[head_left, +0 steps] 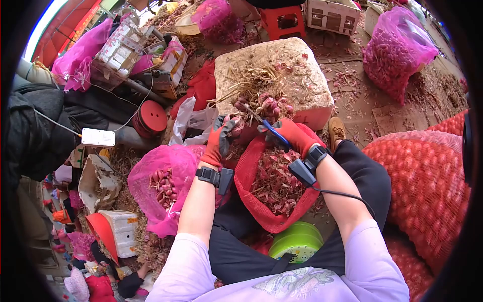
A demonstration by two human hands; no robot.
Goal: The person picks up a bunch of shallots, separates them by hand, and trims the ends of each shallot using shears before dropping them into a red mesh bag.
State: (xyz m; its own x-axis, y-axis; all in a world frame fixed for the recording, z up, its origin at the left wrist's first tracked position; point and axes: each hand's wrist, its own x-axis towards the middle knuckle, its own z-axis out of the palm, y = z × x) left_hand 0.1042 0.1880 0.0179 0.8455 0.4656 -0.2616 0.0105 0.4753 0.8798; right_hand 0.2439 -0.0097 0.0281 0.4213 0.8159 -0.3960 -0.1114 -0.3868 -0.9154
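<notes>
My left hand point(219, 140), in a red and grey glove, is closed around shallots point(234, 127) at the near edge of a white foam block point(309, 75). My right hand point(294, 135), gloved alike, grips blue-handled scissors point(273, 131), their blades pointing up and left toward the shallots. More shallots point(270, 106) with dry stalks point(256, 78) lie on the block. Below my hands a red mesh bag point(245, 173) gapes, full of dry skins and trimmings point(276, 178). Left of it sits a pink mesh bag point(143, 171) holding loose shallots point(163, 187).
Large red mesh sacks point(417, 176) of bulbs stand at my right. A full pink sack point(397, 50) and a red stool point(283, 20) are farther off. A green plastic item point(297, 239) sits between my legs. Other people point(98, 287) are at lower left.
</notes>
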